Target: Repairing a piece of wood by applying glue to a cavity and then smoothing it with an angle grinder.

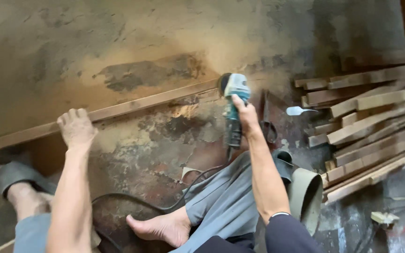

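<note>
While left hand (77,129) pins strip (132,105), grinder (234,110) pts away, w/ disc up.

A: Right hand (245,115)?
B: Wrapped round a teal angle grinder (234,105), disc end against a long wooden strip (132,104) lying slantwise on the dusty concrete floor (118,37).
A: Left hand (76,129)?
B: Pressed flat on the same strip, well apart from the grinder.
A: Around them?
B: Black cord (132,199) loops from the grinder past a bare foot (162,227). Stacked wood offcuts (366,126) to the right; a sandalled foot (17,180) far left.
</note>
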